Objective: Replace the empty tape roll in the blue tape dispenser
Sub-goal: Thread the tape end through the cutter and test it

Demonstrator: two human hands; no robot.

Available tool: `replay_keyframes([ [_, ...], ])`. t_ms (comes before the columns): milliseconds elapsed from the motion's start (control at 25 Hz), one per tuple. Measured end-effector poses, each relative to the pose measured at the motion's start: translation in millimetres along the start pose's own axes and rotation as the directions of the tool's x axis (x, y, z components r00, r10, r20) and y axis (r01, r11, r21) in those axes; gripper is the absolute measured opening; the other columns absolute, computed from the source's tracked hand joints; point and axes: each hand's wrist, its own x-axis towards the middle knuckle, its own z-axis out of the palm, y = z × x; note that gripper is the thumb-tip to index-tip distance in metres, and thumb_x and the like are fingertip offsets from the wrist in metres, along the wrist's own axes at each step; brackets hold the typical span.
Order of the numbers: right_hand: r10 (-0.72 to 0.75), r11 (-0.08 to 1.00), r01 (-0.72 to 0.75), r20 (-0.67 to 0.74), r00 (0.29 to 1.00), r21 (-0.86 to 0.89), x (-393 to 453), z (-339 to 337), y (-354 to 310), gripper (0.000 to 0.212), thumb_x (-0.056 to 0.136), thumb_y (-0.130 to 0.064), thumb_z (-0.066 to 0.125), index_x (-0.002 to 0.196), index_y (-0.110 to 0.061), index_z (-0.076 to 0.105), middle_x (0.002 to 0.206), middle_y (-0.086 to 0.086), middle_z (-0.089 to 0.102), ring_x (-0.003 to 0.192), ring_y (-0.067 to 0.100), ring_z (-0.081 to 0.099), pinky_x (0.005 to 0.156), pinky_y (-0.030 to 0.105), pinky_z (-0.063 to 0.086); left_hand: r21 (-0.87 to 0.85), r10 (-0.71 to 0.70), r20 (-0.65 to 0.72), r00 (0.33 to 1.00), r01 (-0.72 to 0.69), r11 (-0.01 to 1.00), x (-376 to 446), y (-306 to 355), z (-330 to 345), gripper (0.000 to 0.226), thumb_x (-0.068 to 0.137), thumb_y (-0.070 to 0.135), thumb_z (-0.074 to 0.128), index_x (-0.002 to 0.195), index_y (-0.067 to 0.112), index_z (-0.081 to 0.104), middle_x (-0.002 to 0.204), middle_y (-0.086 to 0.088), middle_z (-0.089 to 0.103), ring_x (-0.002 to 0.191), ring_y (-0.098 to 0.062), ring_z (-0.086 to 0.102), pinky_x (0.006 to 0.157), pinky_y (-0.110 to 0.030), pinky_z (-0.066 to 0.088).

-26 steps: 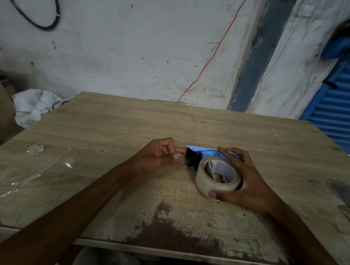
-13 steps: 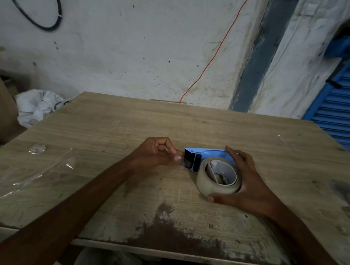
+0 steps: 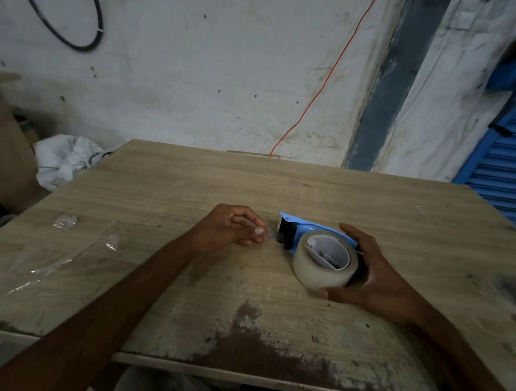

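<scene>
The blue tape dispenser (image 3: 309,227) lies on its side on the wooden table (image 3: 281,184), its black cutter end pointing left. A full roll of clear tape (image 3: 321,270) sits on its white hub. My right hand (image 3: 375,275) wraps around the roll and dispenser from the right, thumb at the front and fingers behind. My left hand (image 3: 233,230) is just left of the cutter end, thumb and fingers pinched on a clear strip of tape that runs toward the dispenser's mouth.
Crumpled clear plastic wrap (image 3: 65,256) and a small clear scrap (image 3: 65,221) lie on the table's left part. A white bag (image 3: 62,159) sits beyond the left edge. The near table edge is worn and stained.
My left hand has drawn away from the cutter end to the left, pinching the tape end. My right hand and the dispenser have stayed in place.
</scene>
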Motion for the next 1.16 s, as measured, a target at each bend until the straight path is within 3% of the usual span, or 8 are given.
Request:
replay_keyframes([
  [80, 0.028, 0.999, -0.029, -0.022, 0.999, -0.047, 0, 8, -7, 0.145, 0.036, -0.058, 0.102, 0.159, -0.039, 0.028, 0.146, -0.022, 0.045, 0.130, -0.005, 0.053, 0.107, 0.022, 0.046, -0.008, -0.011, -0.020, 1.000, 0.011, 1.000, 0, -1, 0, 0.020, 0.090, 0.005, 0.078, 0.106, -0.006, 0.073, 0.105, -0.031, 0.077, 0.081, -0.015, 0.079, 0.069, -0.020, 0.062],
  [200, 0.020, 0.995, -0.030, -0.105, 0.994, -0.091, 1, 15, -12, 0.115, 0.043, -0.052, 0.103, 0.142, -0.046, 0.045, 0.122, -0.034, 0.066, 0.112, -0.012, 0.064, 0.101, 0.025, 0.053, -0.005, -0.036, -0.032, 0.999, 0.036, 0.999, 0, 0, 1, 0.021, 0.089, 0.004, 0.079, 0.106, -0.006, 0.074, 0.103, -0.030, 0.077, 0.080, -0.015, 0.079, 0.070, -0.021, 0.063],
  [480, 0.013, 0.999, -0.021, -0.207, 0.978, -0.036, -5, 7, -16, 0.098, 0.044, -0.039, 0.103, 0.130, -0.038, 0.055, 0.115, -0.021, 0.075, 0.105, -0.004, 0.071, 0.097, 0.034, 0.058, 0.026, -0.193, -0.241, 0.951, 0.205, 0.978, -4, 12, -17, 0.027, 0.095, 0.027, 0.074, 0.104, 0.001, 0.077, 0.082, -0.019, 0.079, 0.049, -0.015, 0.063, 0.046, -0.021, 0.051],
  [600, -0.042, 0.998, 0.024, -0.288, 0.957, -0.064, -4, 10, -24, 0.098, 0.045, -0.037, 0.103, 0.129, -0.038, 0.053, 0.116, -0.018, 0.073, 0.104, -0.006, 0.070, 0.095, 0.030, 0.058, 0.052, -0.289, -0.127, 0.949, 0.297, 0.953, -14, 25, -6, 0.063, 0.101, 0.056, 0.054, 0.087, -0.001, 0.076, 0.069, -0.017, 0.075, 0.046, -0.018, 0.061, 0.043, -0.020, 0.045],
  [720, -0.132, 0.991, 0.115, -0.354, 0.926, -0.070, -5, 14, -26, 0.099, 0.046, -0.033, 0.103, 0.130, -0.042, 0.050, 0.120, -0.016, 0.072, 0.107, -0.002, 0.071, 0.093, 0.030, 0.058, -0.061, -0.366, 0.104, 0.925, 0.374, 0.926, -17, 36, 20, 0.080, 0.102, 0.068, 0.034, 0.103, 0.001, 0.078, 0.090, -0.018, 0.081, 0.063, -0.021, 0.075, 0.047, -0.020, 0.052],
  [840, -0.243, 0.965, 0.199, -0.294, 0.925, -0.171, -10, 18, -34, 0.103, 0.048, -0.039, 0.101, 0.131, -0.055, 0.042, 0.131, -0.021, 0.062, 0.115, -0.001, 0.067, 0.091, 0.028, 0.056, -0.312, -0.310, 0.119, 0.943, 0.332, 0.890, -9, 32, 37, 0.060, 0.106, 0.051, 0.044, 0.122, 0.000, 0.071, 0.103, -0.016, 0.081, 0.078, -0.022, 0.080, 0.060, -0.026, 0.063],
  [960, -0.415, 0.830, 0.284, -0.192, 0.889, -0.481, -12, 19, -35, 0.104, 0.053, -0.047, 0.096, 0.142, -0.037, 0.043, 0.141, -0.010, 0.049, 0.121, 0.011, 0.060, 0.086, 0.033, 0.060, -0.484, -0.266, 0.028, 0.963, 0.246, 0.840, -4, 27, 36, 0.031, 0.105, 0.017, 0.055, 0.127, -0.001, 0.067, 0.098, -0.012, 0.082, 0.080, -0.018, 0.081, 0.070, -0.026, 0.065],
  [1160, -0.588, 0.629, 0.396, -0.077, 0.805, -0.669, -11, 23, -27, 0.104, 0.065, -0.043, 0.094, 0.153, -0.026, 0.039, 0.156, 0.012, 0.039, 0.127, 0.030, 0.060, 0.066, 0.039, 0.066, -0.627, -0.313, 0.124, 0.942, 0.319, 0.711, -6, 28, 21, 0.032, 0.101, 0.025, 0.058, 0.120, 0.003, 0.072, 0.108, -0.012, 0.078, 0.089, -0.019, 0.077, 0.081, -0.030, 0.065],
])
